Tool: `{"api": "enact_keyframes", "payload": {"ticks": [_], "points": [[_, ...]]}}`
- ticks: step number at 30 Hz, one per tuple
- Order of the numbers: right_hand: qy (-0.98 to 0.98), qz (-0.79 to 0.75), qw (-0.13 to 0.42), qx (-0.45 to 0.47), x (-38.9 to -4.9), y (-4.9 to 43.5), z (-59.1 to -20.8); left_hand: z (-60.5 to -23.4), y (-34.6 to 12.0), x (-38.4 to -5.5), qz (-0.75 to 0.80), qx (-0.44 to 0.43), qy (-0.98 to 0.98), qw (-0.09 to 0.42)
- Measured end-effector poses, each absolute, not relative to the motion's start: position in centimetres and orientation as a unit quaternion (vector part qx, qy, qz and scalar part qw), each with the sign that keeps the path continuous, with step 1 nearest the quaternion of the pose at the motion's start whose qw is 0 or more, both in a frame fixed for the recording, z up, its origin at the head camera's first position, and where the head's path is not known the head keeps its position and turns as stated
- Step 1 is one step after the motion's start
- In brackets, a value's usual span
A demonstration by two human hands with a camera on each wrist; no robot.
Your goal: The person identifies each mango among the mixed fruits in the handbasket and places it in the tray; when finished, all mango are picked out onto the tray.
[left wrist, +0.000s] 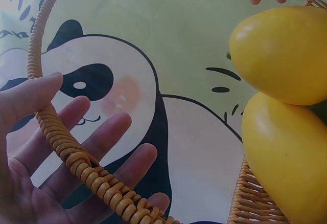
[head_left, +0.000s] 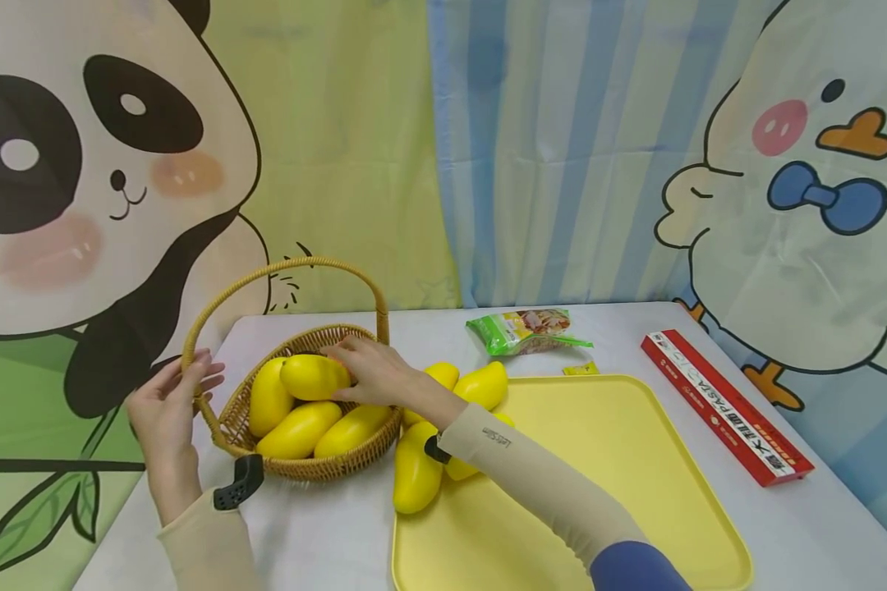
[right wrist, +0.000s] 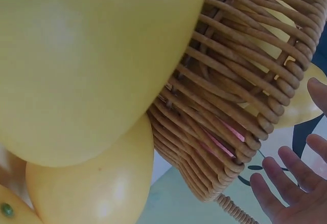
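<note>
A wicker basket [head_left: 325, 469] with a tall arched handle [head_left: 288, 267] stands at the left of the table, with several yellow mangoes [head_left: 301, 429] inside. At the handle's left side is my left hand [head_left: 166, 419]; its thumb and loosely spread fingers lie either side of the handle [left wrist: 76, 160] without wrapping it. My right hand [head_left: 377, 373] reaches over the basket's right rim, thumb beside the end of the topmost mango [head_left: 314, 377]. In the right wrist view, the spread fingers of the right hand [right wrist: 296, 193] hold nothing.
Several more mangoes [head_left: 417, 472] lie at the near-left corner area of a yellow tray [head_left: 621, 460], under my right forearm. Behind the tray are a green snack bag [head_left: 525, 331] and a small yellow packet [head_left: 580, 369]. A long red pasta box [head_left: 724, 406] lies at the right.
</note>
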State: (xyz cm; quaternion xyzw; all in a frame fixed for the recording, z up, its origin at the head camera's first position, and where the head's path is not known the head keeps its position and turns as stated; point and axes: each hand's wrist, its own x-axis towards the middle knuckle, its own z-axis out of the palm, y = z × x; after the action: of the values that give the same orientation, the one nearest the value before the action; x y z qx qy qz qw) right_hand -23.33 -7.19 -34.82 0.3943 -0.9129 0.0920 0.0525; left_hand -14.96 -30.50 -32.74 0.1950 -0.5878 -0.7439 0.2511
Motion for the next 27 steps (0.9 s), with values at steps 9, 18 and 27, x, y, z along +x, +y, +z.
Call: {"api": "enact_keyframes", "payload": {"ticks": [9, 18, 27], "points": [[-0.918, 0.101, 0.04, 0.381, -23.9, -8.0, -35.1, -32.8, -30.4, -14.9, -0.743, 0.194, -0.588, 0.255], [-0.921, 0.096, 0.031, 0.377, -24.2, -9.5, -34.7, -32.7, -30.4, -15.0, -0.735, 0.198, -0.593, 0.261], [-0.926, 0.084, 0.02, 0.368, -24.7, -10.1, -35.2, -32.7, -30.4, -15.0, -0.739, 0.199, -0.59, 0.258]]}}
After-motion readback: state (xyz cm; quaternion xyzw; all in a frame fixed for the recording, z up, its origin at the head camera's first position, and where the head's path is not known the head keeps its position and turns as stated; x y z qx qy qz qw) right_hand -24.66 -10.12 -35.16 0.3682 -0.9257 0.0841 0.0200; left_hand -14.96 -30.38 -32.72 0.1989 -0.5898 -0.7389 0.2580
